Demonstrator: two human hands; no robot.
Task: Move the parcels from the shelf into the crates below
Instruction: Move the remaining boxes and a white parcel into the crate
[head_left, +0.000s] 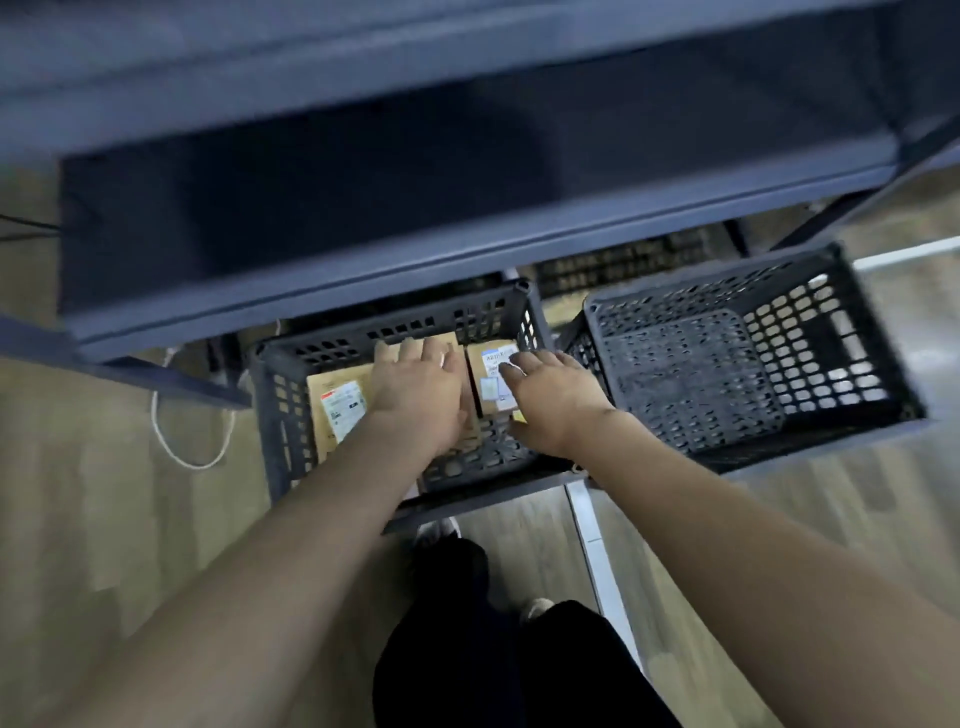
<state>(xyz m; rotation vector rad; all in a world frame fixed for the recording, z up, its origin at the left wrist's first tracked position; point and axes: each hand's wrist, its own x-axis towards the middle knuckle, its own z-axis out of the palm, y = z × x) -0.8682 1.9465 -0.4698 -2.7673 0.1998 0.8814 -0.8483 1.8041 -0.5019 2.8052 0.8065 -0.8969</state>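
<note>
Both my hands reach down into the left black crate (280, 410), which stands under the dark shelf (363, 208). My left hand (415, 389) lies palm down on a brown cardboard parcel (332, 395) with a white label, fingers stretched forward. My right hand (550, 400) rests with spread fingers on a second brown parcel (491, 374) that carries white labels, at the crate's right side. Whether either hand grips a parcel's edge is hidden under the palms. The shelf board above looks bare and dark.
A second black crate (857, 364), with nothing in it, sits to the right, partly out from under the shelf. A white cable (166, 441) loops on the wooden floor at the left. My legs and shoes (447, 561) stand close to the shelf frame.
</note>
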